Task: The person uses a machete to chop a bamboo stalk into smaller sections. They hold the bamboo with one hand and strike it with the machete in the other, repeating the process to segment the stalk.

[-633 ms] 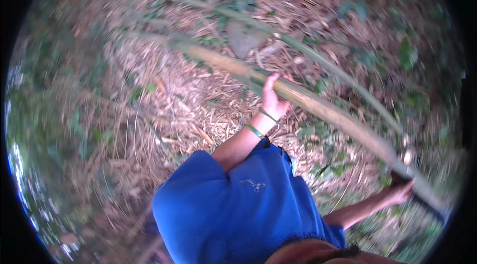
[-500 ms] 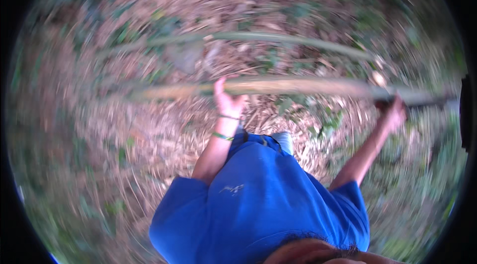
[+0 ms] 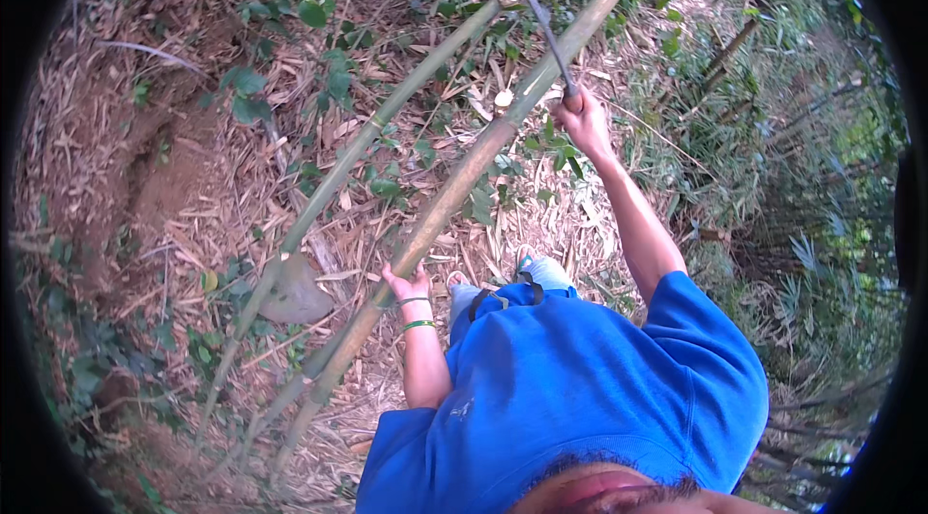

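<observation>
A long bamboo pole [image 3: 454, 187] runs slantwise across the head view, from lower left to upper right. My left hand [image 3: 406, 284] grips it low down, thumb showing on the near side, its other fingers partly hidden. My right hand [image 3: 586, 125] is closed round the brown handle of a machete [image 3: 547, 32]. The dark blade points away from me and passes across the upper part of the pole; whether it touches the bamboo I cannot tell. A pale trimmed branch stub [image 3: 503, 99] sticks out from the pole's side below the blade.
A thinner green bamboo stem [image 3: 362, 139] lies roughly alongside on the left, its pale cut end near the blade tip. A grey stone [image 3: 295, 293] sits by its lower part. Dry leaves and low green plants [image 3: 249, 96] cover the ground. Thick bamboo growth [image 3: 812, 185] stands at right.
The view has turned and sharpened: the pole, level across it before, now slants up to the right. My right hand has come up with the machete, its blade now across the pole. The left still grips.
</observation>
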Available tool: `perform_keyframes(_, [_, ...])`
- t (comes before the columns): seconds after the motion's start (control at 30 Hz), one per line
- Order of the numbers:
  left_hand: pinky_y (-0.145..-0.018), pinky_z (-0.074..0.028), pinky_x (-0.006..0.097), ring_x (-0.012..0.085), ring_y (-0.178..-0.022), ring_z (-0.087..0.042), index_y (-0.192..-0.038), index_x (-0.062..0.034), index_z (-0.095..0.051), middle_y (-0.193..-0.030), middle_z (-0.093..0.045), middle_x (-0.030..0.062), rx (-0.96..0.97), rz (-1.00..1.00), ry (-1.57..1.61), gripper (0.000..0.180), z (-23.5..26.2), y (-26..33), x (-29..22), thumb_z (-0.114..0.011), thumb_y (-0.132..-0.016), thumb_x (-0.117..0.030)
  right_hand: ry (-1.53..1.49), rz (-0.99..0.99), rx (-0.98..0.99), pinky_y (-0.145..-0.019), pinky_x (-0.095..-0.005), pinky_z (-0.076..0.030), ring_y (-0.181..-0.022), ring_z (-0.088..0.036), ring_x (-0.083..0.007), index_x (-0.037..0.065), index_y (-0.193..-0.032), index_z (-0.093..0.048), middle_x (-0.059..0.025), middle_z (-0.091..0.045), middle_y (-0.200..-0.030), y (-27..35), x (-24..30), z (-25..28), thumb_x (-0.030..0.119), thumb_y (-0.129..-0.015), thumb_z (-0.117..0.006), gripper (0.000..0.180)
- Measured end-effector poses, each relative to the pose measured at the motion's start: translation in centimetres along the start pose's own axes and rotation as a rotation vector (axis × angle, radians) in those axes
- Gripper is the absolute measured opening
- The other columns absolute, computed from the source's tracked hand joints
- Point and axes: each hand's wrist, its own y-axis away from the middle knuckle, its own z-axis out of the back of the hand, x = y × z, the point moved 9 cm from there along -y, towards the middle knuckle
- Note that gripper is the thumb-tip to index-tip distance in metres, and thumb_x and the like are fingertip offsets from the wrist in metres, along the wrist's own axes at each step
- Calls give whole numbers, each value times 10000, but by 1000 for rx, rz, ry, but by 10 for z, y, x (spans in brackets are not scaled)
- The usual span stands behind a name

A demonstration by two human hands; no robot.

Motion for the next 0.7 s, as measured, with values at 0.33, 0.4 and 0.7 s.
perform_keyframes(0.33, [-973,-473,419,242,-1085,-574,-1122,-47,-585,-1150,-623,103,-12,108,-76,505,0,25,16,-643,-811,-441,-346,-314,168,-744,-315,-470,-765,-531,-117,56,-1032,-553,-8,-565,-846,65,-73,-99,277,-819,-758,370])
perform_keyframes(0.4, [-1012,-468,421,257,-1118,-565,-1195,-10,-545,-1220,-585,128,48,145,-70,597,-8,36,17,-685,-795,-431,-476,-338,105,-756,-308,-471,-787,-542,-115,50,-1042,-559,-15,-585,-871,67,-75,-120,276,-810,-769,385])
perform_keyframes(0.7, [-965,-508,377,276,-1116,-602,-1172,17,-533,-1169,-616,193,381,424,-611,551,-10,105,-30,-641,-901,-449,-656,-331,-81,-769,-309,-492,-808,-560,-126,47,-1027,-578,-16,-588,-893,67,-70,-133,158,-790,-758,319])
